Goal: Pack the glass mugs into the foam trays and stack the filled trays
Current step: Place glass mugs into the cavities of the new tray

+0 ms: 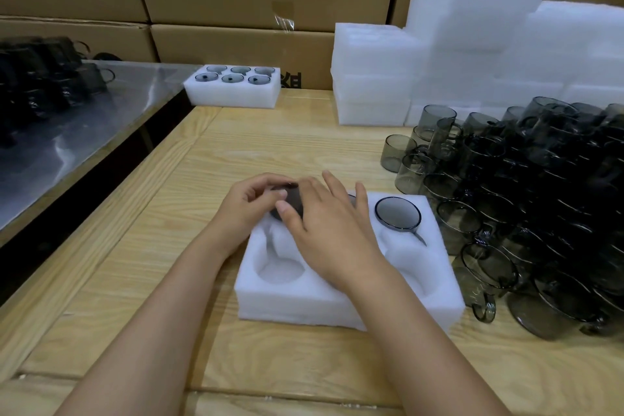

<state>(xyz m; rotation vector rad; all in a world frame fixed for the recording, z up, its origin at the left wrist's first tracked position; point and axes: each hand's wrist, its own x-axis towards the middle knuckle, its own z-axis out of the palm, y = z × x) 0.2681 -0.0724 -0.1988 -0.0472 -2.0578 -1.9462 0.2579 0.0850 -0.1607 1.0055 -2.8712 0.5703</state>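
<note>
Left hand (pixel 250 209) curls its fingers round the rim of a smoky mug (pixel 291 196) over the far-left pocket of the tray (pixel 287 309). The right hand (pixel 332 234) lies across it, fingers straight and spread, thumb against the glass — both hands working on the one mug. How deep it sits in the foam is hidden by the hands.

A seated mug (pixel 398 217) fills the far-right pocket, its handle lying in the slot toward the worker. The far-middle pocket is largely covered by the right hand's fingers, so whether it holds a glass cannot be told. The near pockets that show are unfilled.

The step in hand looks like seating a mug in the far row, early in this tray. The next move seems to call for turning the handle to its slot and pressing the glass level. After that, a reach to the right for another from the loose mugs (pixel 526 199), heaped just beside the tray.

A filled tray (pixel 233 98) sits at the far end of the table (pixel 162 263), near the spare foam (pixel 371 84) — stacking can come only once every pocket here is full.
</note>
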